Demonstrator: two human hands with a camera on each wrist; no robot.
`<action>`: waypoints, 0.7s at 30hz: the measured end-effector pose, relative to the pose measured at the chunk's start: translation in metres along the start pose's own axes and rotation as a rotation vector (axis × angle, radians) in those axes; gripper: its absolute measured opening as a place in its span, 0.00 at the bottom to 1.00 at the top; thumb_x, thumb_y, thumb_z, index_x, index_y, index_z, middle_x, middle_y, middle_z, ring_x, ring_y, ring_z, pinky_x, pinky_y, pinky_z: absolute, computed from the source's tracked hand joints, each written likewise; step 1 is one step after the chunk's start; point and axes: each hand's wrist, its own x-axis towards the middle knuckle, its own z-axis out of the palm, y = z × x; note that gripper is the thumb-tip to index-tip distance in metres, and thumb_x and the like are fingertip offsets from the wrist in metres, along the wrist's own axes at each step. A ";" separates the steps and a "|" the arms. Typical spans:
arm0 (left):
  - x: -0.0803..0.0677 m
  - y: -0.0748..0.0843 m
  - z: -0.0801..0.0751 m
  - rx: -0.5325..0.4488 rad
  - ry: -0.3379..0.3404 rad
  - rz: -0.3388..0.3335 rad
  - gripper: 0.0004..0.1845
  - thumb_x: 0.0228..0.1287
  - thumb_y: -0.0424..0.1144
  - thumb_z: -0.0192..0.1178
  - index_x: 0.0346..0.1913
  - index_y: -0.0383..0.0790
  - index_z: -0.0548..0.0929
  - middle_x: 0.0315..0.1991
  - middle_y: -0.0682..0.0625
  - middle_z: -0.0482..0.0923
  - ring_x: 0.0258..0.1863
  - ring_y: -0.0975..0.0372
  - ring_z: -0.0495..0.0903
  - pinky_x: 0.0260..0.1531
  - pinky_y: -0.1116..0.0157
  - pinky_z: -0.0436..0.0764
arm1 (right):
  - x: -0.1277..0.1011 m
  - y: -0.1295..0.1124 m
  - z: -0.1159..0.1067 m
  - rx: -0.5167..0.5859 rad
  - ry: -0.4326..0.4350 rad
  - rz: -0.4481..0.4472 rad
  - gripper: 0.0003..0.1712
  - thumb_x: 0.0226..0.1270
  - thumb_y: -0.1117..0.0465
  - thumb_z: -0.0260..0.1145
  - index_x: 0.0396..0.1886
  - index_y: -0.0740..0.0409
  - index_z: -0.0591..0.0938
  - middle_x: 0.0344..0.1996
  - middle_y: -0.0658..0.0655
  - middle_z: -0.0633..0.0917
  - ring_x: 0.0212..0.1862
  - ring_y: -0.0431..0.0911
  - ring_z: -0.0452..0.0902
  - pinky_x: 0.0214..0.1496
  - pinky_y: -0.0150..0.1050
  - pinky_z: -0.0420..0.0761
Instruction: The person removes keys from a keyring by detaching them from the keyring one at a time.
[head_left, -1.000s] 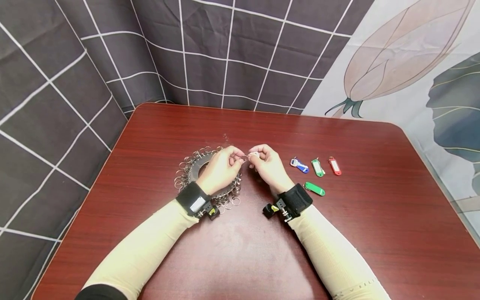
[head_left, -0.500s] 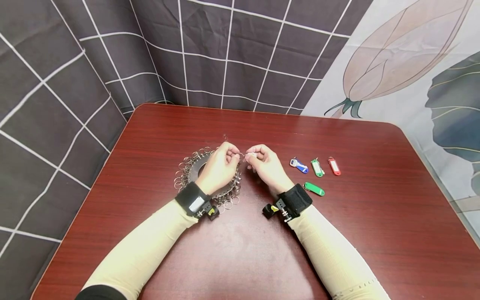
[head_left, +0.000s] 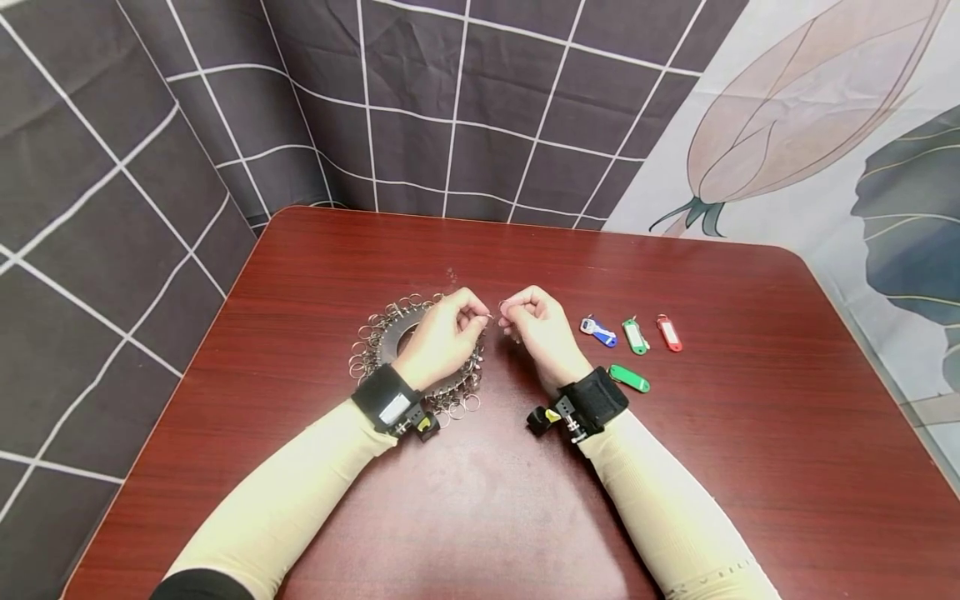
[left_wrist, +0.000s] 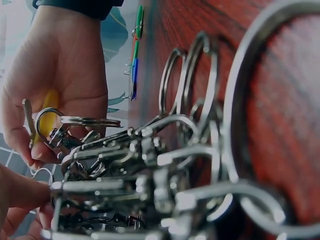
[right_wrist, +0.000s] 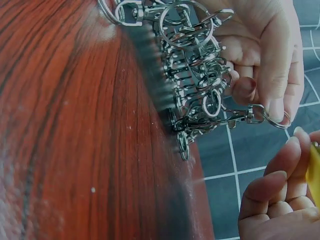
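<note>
Key ring (right_wrist: 276,119) with its clasp is pinched in the left hand (head_left: 442,333); the right hand (head_left: 536,329), holding a yellow tag (left_wrist: 49,107), has drawn slightly apart, above the bench (head_left: 675,467), so joining seems unfinished.

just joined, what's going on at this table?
A person is working with both hands at a dark wooden table. The left hand pinches a small metal ring with a clasp above a pile of key rings. The right hand holds a yellow tag close to it. Four colored key tags lie to the right, untouched.
</note>
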 end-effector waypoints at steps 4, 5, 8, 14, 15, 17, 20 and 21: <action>0.000 0.000 0.001 -0.005 0.006 -0.004 0.03 0.65 0.32 0.60 0.39 0.42 0.78 0.28 0.53 0.75 0.27 0.63 0.74 0.29 0.66 0.75 | 0.000 0.000 0.000 0.014 -0.005 -0.010 0.02 0.66 0.68 0.60 0.37 0.60 0.77 0.24 0.52 0.82 0.24 0.41 0.74 0.24 0.30 0.71; 0.000 0.000 0.001 -0.006 0.005 -0.005 0.03 0.65 0.32 0.60 0.39 0.41 0.78 0.28 0.52 0.75 0.27 0.63 0.74 0.29 0.66 0.76 | 0.000 0.000 0.000 0.011 -0.007 -0.012 0.02 0.66 0.67 0.60 0.38 0.61 0.77 0.25 0.53 0.82 0.24 0.41 0.73 0.24 0.30 0.71; 0.001 0.001 0.000 -0.011 -0.003 -0.008 0.03 0.65 0.31 0.60 0.39 0.41 0.79 0.29 0.52 0.76 0.28 0.63 0.74 0.30 0.66 0.76 | 0.001 0.001 -0.001 -0.001 -0.006 -0.009 0.04 0.68 0.66 0.60 0.40 0.62 0.76 0.29 0.59 0.82 0.25 0.41 0.73 0.26 0.31 0.71; 0.001 0.002 0.000 -0.010 -0.009 -0.013 0.02 0.64 0.32 0.59 0.38 0.41 0.79 0.30 0.52 0.77 0.30 0.63 0.75 0.32 0.66 0.76 | 0.003 0.003 -0.002 -0.042 0.017 0.027 0.07 0.70 0.63 0.60 0.44 0.60 0.74 0.33 0.62 0.83 0.25 0.41 0.74 0.27 0.30 0.73; 0.001 0.002 0.000 -0.009 -0.010 -0.013 0.02 0.64 0.32 0.59 0.38 0.41 0.79 0.31 0.52 0.77 0.30 0.63 0.75 0.32 0.66 0.76 | 0.003 0.004 -0.002 -0.044 0.019 0.032 0.07 0.71 0.63 0.59 0.44 0.60 0.74 0.34 0.62 0.83 0.24 0.41 0.74 0.26 0.30 0.73; 0.001 0.002 0.000 -0.009 -0.011 -0.012 0.02 0.64 0.32 0.59 0.38 0.41 0.79 0.31 0.52 0.77 0.30 0.63 0.75 0.32 0.66 0.76 | 0.003 0.004 -0.002 -0.046 0.014 0.044 0.08 0.72 0.63 0.58 0.45 0.62 0.72 0.34 0.63 0.82 0.23 0.40 0.72 0.25 0.30 0.72; 0.001 0.001 0.001 -0.008 -0.011 -0.012 0.02 0.64 0.32 0.59 0.38 0.41 0.80 0.30 0.53 0.77 0.30 0.63 0.75 0.32 0.66 0.76 | 0.003 0.006 -0.001 -0.047 -0.005 0.066 0.09 0.75 0.63 0.53 0.48 0.65 0.70 0.36 0.65 0.80 0.22 0.40 0.69 0.24 0.29 0.70; 0.001 0.001 0.001 -0.007 -0.011 -0.013 0.02 0.64 0.32 0.59 0.38 0.42 0.80 0.30 0.53 0.77 0.30 0.63 0.74 0.32 0.66 0.76 | 0.003 0.006 -0.001 -0.046 -0.010 0.075 0.09 0.76 0.64 0.52 0.49 0.65 0.69 0.36 0.65 0.79 0.22 0.40 0.68 0.25 0.29 0.70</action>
